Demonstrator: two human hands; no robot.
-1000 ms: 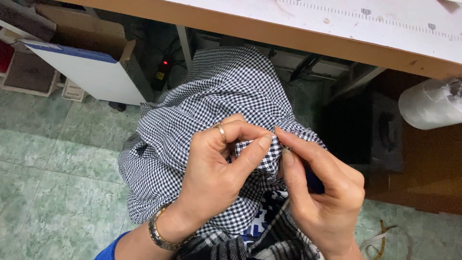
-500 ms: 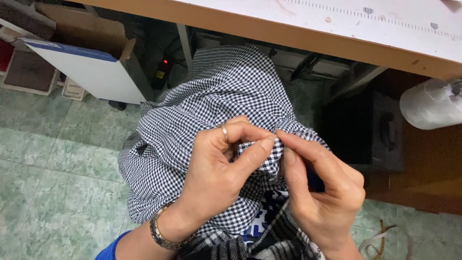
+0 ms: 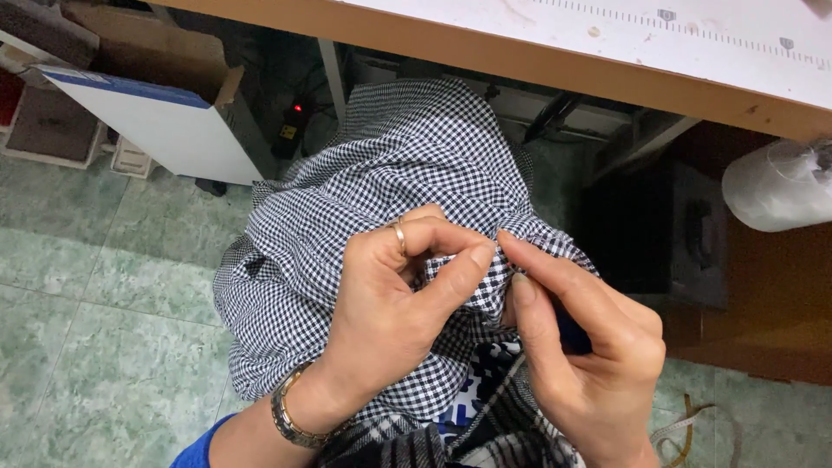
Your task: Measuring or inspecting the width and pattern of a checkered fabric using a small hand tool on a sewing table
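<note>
A black-and-white checked cloth (image 3: 407, 156) lies bunched over my lap, below the table edge. My left hand (image 3: 399, 303), with a gold ring and a metal bracelet, pinches a fold of the cloth between thumb and fingers. My right hand (image 3: 589, 347) meets it from the right, its fingertips pressed on the same fold, with a small dark object partly hidden in its palm. What that object is I cannot tell.
A wooden table (image 3: 607, 52) with a printed ruler strip runs along the top. An open cardboard box (image 3: 147, 104) stands on the green tiled floor (image 3: 104, 347) at left. A white plastic-wrapped roll (image 3: 780, 186) sits at right, and a measuring tape (image 3: 693, 429) lies on the floor.
Both hands stay pinched on the cloth fold; the fingers shift only slightly.
</note>
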